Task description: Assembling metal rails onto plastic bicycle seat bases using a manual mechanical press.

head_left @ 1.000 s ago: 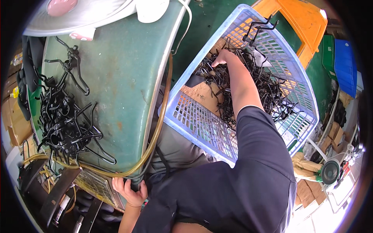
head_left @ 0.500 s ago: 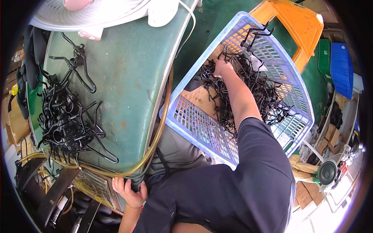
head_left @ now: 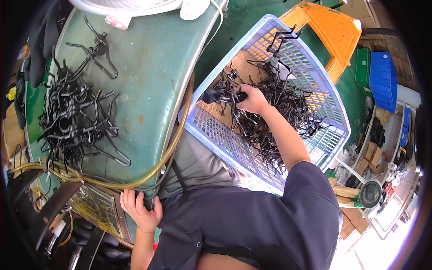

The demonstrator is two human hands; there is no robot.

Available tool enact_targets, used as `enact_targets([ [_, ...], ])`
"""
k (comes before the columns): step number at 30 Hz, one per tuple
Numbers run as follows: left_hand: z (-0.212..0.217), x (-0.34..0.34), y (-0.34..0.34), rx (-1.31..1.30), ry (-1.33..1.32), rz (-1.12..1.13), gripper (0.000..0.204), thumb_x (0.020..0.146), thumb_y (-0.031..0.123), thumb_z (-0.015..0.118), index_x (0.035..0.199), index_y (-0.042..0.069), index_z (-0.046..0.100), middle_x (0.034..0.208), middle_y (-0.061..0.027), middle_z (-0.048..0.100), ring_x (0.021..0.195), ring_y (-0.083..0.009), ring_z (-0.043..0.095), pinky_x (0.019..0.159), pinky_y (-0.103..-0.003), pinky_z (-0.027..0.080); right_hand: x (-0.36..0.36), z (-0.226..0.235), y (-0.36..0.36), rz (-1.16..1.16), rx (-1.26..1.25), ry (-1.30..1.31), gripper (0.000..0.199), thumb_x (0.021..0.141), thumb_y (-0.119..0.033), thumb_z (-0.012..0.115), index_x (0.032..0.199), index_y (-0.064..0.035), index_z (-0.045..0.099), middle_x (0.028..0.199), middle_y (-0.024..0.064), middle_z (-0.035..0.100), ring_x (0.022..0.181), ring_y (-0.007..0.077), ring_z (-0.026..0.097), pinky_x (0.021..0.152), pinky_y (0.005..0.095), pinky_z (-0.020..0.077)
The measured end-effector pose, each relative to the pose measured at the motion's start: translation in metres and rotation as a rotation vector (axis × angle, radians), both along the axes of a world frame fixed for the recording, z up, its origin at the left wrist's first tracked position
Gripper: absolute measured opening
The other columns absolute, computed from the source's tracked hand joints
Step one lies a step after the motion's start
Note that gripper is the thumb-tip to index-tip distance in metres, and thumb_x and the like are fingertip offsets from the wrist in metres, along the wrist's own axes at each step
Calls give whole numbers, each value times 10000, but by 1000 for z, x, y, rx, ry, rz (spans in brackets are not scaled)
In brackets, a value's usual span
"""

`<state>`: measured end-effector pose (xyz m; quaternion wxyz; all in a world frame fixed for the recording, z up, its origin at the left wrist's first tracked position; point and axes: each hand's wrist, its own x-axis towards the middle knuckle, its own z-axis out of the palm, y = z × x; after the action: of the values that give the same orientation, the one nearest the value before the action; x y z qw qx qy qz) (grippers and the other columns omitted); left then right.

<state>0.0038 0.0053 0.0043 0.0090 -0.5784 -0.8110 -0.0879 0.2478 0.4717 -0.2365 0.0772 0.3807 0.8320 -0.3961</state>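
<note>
My right hand (head_left: pixel 253 100) is closed on black bent-rod parts (head_left: pixel 220 95) inside the blue plastic basket (head_left: pixel 227 143); they are smeared by motion, so I cannot tell how many it holds. Around and beneath it lies a tangled heap of similar black bent-rod parts (head_left: pixel 288 101). At the near edge of the green table (head_left: pixel 139 81), my left hand (head_left: pixel 141 212) rests with fingers stretched up and thumb apart. It lies against the edge, just below a yellowish hose (head_left: pixel 135 182). A pile of larger black bent-rod parts with coils (head_left: pixel 74 121) stands on the table's left side.
A white fan base (head_left: pixel 130 5) stands at the table's far end, its cable (head_left: pixel 220 22) hanging over the side. Beyond the basket are an orange frame (head_left: pixel 333 33) and a blue bin (head_left: pixel 382 81). Dark machine parts (head_left: pixel 47 211) lie at lower left. A small fan (head_left: pixel 371 193) is at right.
My right hand has come nearer within the basket, and dark parts now stick out from its fingers to the left. My left hand keeps its place at the table edge. The whole view has shifted slightly.
</note>
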Motion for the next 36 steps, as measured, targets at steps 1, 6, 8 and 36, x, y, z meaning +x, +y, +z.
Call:
enact_targets([
  [1,2,1,-1,3,4,5,605,886,172,809,1389,-8,525,1482,-290,529,1416,-522,493,1187,-678,356,3,19,-2,-118,-117,21,520,698,-250,867,1185,-100,764,1147,118,776,1033,307,747,960,399,588],
  [6,2,2,4,77,10,36,603,864,167,814,1378,7,541,1488,-271,535,1425,-508,503,1193,-676,361,33,102,-20,-406,-416,344,544,733,-96,918,1247,-22,755,1045,41,754,955,159,686,935,344,563],
  [8,1,1,3,111,-34,15,609,850,163,816,1377,20,546,1483,-254,542,1441,-485,502,1202,-666,360,38,150,-28,-379,-346,461,559,737,-22,921,1267,-24,743,1129,23,728,1034,147,661,1007,336,534],
  [36,106,-102,41,652,86,229,529,911,191,830,1366,15,625,1541,-223,539,1396,-449,537,1156,-535,437,-336,463,-136,793,550,724,382,932,-238,792,1244,-19,763,1449,214,675,1302,424,660,1119,426,527],
])
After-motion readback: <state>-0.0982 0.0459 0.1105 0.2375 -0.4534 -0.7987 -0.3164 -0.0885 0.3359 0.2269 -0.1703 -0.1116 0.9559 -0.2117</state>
